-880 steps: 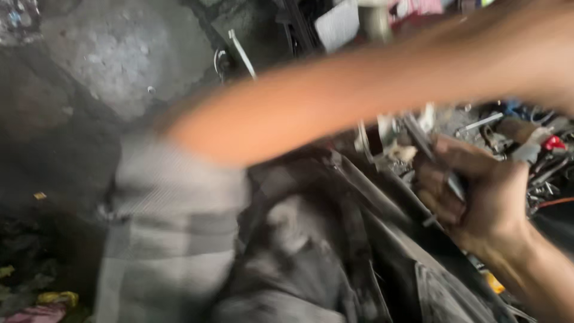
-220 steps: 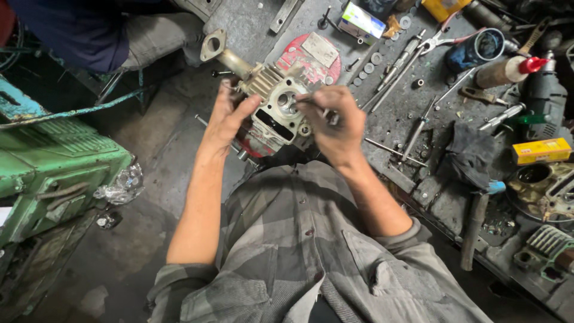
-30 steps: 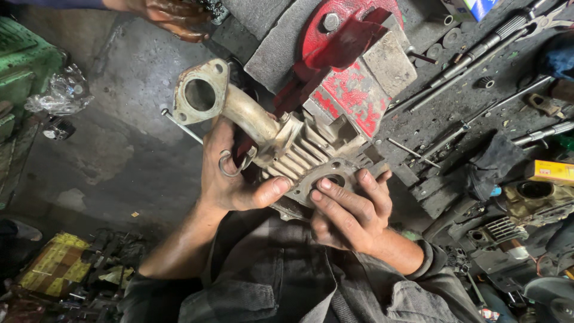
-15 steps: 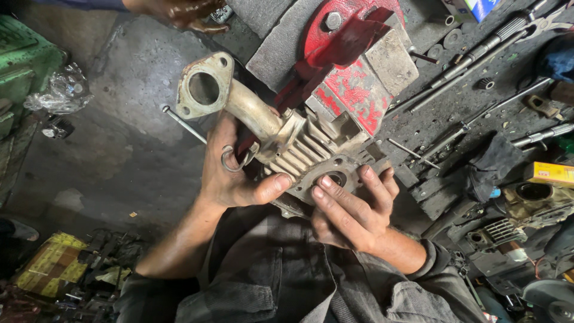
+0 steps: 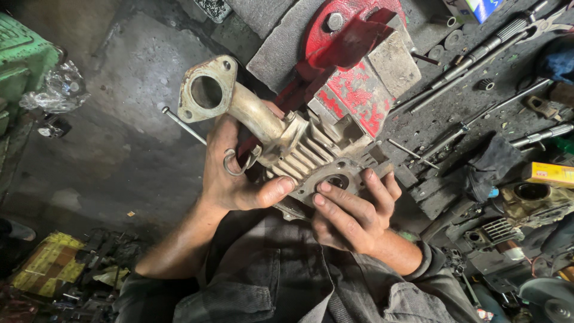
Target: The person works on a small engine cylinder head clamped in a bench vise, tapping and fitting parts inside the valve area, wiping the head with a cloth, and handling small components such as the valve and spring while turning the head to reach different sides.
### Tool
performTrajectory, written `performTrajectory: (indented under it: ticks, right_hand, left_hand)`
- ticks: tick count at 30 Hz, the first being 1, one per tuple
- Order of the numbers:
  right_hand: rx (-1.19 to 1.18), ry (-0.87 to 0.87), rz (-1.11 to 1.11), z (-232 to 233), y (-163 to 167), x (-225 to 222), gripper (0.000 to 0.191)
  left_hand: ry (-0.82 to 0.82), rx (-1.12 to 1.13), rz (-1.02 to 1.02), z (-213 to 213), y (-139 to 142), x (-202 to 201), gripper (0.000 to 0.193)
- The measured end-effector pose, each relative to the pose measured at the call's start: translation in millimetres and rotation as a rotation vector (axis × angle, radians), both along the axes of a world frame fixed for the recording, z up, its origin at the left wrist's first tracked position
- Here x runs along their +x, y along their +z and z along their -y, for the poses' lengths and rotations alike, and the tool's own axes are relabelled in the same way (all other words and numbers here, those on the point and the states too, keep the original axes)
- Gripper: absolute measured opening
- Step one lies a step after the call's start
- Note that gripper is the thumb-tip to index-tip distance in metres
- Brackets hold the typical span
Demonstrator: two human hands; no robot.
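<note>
Gripping from both sides, the person's two hands hold a finned metal cylinder head [image 5: 317, 158] at the centre of the frame in the head view, above a grey shirt [image 5: 299, 281] that fills the lower middle. The left hand [image 5: 236, 173] wraps around the left side of the casting, its thumb pressed flat against the lower face and its fingers hidden behind the body, so it is closed on the part. A metal ring [image 5: 232, 162] hangs just beside that hand. The right hand [image 5: 350, 209] cups the casting from below right, fingers spread and laid over the flat flange near its round bore. A pale curved intake pipe [image 5: 239, 104] rises from the head toward the upper left and ends in a flange with a wide round hole. Behind the casting, toward the upper middle, stands a red vise [image 5: 353, 66] with worn paint. Long steel rods [image 5: 478, 51] lie on the dark bench at upper right. A yellow box [image 5: 550, 173] sits at the right edge, and a green machine housing [image 5: 21, 60] shows at upper left.
</note>
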State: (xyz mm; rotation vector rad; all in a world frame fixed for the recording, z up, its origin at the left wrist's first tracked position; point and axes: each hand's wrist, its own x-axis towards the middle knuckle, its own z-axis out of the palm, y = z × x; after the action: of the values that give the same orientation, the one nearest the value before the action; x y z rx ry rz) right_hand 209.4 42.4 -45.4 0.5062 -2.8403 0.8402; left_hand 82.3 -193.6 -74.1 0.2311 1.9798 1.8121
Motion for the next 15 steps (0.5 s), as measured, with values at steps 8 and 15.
performTrajectory:
  ticks: [8,15]
  right_hand:
    - [-0.002,-0.024,0.007,1.2,1.5,2.4,0.037]
    - [-0.007,-0.017,0.028,0.8,2.3,2.9,0.035]
  left_hand:
    - [-0.012,-0.003,0.02,3.0,-3.4,2.3,0.079]
    - [-0.008,-0.038,-0.019,4.0,-4.2,3.8,0.081]
